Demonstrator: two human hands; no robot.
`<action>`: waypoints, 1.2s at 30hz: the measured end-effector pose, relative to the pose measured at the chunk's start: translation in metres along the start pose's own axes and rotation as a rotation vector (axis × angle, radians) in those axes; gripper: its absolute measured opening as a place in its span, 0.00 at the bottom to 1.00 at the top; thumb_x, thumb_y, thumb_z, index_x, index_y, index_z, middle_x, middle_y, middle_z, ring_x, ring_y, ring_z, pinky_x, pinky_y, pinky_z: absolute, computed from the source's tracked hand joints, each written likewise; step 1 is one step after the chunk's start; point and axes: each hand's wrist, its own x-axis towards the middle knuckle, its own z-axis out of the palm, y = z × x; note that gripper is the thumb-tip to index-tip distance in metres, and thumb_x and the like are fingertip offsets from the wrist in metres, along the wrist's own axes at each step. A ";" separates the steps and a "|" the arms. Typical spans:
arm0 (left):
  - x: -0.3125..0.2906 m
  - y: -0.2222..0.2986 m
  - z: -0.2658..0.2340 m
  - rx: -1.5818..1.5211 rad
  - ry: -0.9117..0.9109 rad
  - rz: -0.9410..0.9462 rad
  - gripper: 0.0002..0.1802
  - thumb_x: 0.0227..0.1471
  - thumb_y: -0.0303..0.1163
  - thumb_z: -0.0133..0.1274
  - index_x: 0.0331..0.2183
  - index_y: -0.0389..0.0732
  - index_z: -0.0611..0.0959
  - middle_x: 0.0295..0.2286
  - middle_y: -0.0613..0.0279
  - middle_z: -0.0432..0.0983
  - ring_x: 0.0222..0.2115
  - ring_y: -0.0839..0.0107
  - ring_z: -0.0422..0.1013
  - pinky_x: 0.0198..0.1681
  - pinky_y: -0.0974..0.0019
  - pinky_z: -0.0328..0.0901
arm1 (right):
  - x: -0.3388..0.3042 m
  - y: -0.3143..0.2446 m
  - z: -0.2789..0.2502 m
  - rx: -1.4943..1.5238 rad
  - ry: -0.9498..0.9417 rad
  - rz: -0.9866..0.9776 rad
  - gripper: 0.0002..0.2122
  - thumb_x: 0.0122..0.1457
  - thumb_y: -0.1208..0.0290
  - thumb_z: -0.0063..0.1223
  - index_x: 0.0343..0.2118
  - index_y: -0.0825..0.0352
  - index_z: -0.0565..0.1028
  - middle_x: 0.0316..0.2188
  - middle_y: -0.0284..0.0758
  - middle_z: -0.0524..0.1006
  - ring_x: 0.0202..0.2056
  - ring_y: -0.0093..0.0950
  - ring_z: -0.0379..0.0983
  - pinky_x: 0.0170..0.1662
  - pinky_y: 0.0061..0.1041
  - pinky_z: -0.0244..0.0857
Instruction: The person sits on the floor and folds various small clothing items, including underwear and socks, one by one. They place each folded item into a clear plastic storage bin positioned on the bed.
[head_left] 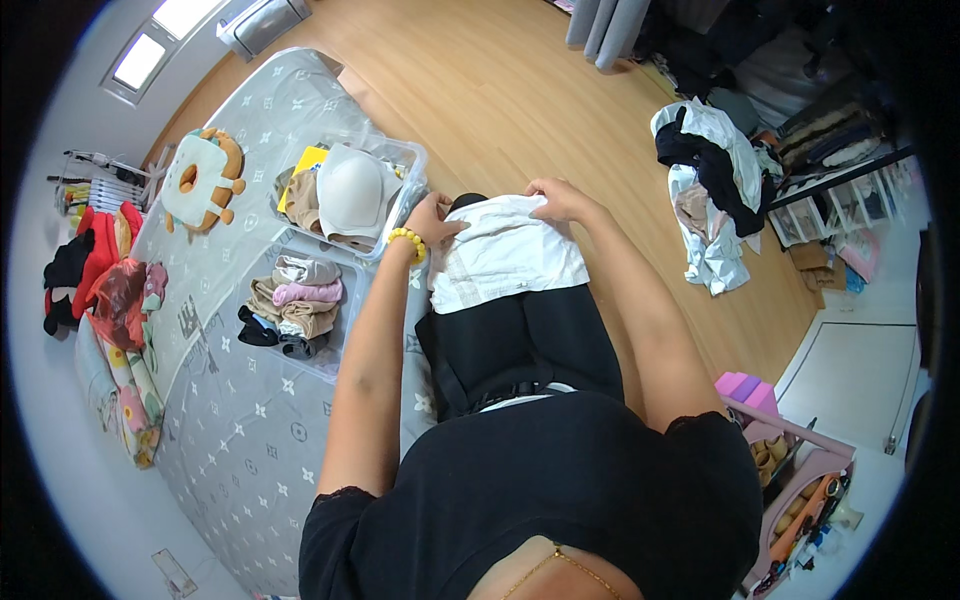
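Spread over my thighs lies a folded white garment (510,255); its exact kind cannot be made out. My left hand (432,220), with a yellow bead bracelet at the wrist, pinches its far left corner. At the far right corner my right hand (558,200) grips the cloth between thumb and fingers. Beside my left hand a clear plastic bin (418,165) on the bed holds a white bra (352,192) and other folded pieces. A second clear bin (352,330), nearer to me, contains several rolled clothes (300,300) in beige, pink, grey and black.
The bed (230,420) with a grey patterned sheet fills the left side, bearing a plush toast-shaped cushion (205,180) and red and black clothes (95,265). A heap of white and black clothing (710,190) lies on the wooden floor at right. A pink cart (815,460) stands near right.
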 end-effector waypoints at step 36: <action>-0.138 -0.032 0.058 -0.508 0.206 -0.382 0.25 0.48 0.41 0.63 0.39 0.29 0.78 0.27 0.55 0.78 0.25 0.68 0.73 0.28 0.65 0.66 | -0.128 0.010 0.043 0.983 0.163 0.449 0.22 0.56 0.64 0.60 0.48 0.74 0.73 0.40 0.38 0.79 0.44 0.28 0.75 0.51 0.27 0.67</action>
